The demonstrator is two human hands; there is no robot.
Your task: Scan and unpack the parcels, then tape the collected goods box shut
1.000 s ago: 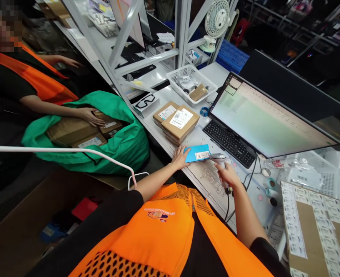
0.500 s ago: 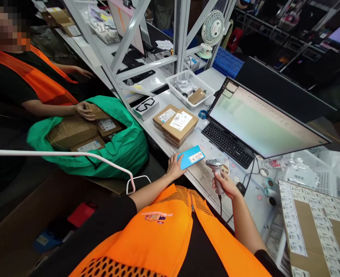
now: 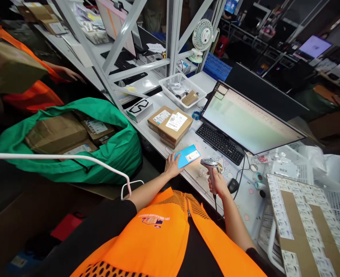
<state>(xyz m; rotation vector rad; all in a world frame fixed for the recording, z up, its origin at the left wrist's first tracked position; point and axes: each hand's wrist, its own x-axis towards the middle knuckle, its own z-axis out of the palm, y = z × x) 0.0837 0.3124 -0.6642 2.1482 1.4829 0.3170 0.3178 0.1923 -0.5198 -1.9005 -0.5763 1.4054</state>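
Note:
My left hand [image 3: 172,165] grips one end of a flat blue box [image 3: 183,158] at the desk's front edge. A white label with a barcode [image 3: 192,155] faces up on the box. In my right hand [image 3: 218,182] is a grey barcode scanner [image 3: 211,166], its fingers wrapped round the handle. The scanner's head points left, toward the label, and a reddish glow falls beside the box. Two taped cardboard parcels [image 3: 175,126] with shipping labels sit just behind the blue box. To the right of the scanner lies a black mouse [image 3: 232,186].
A monitor [image 3: 250,119] and keyboard [image 3: 220,143] stand behind. A white basket [image 3: 184,90] holds small packets. On the left, a green bag [image 3: 112,154] is filled with parcels, and a white bent rod [image 3: 100,158] crosses there. A label-covered cardboard sheet [image 3: 291,215] lies right.
A co-worker at the left has lifted a cardboard box out of the green bag. My view has shifted slightly right; my hands keep hold of the blue box and the scanner.

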